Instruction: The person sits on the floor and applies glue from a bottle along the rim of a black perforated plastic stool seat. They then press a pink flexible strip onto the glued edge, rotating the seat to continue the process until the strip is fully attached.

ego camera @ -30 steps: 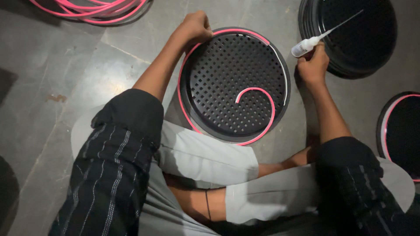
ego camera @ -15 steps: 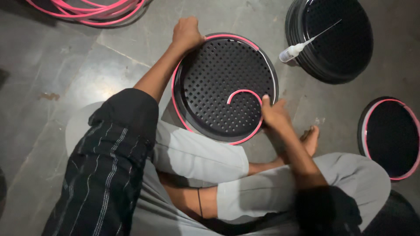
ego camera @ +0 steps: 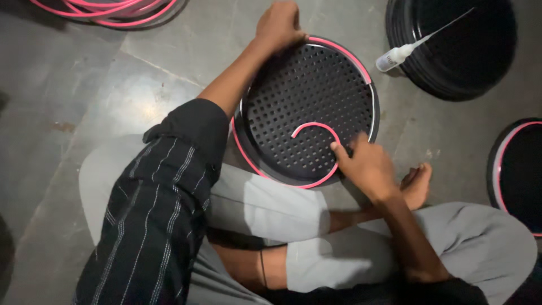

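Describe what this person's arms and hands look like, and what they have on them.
Both hands, the left hand and the right hand, are bare: no gloves, and no rings or watch that I can make out. The forearms are uncovered too. The upper left arm wears a dark sleeve with thin pale stripes, ending about the elbow. A dark sleeve shows on the right arm only at the picture's bottom edge.

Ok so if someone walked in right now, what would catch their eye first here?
Most likely the round black perforated tray in the middle of the floor, with a bright pink strip around its rim and curling loose across its face. The left hand grips the far edge, while the right hand presses the strip at the near edge. A white bottle lies on stacked black trays at upper right.
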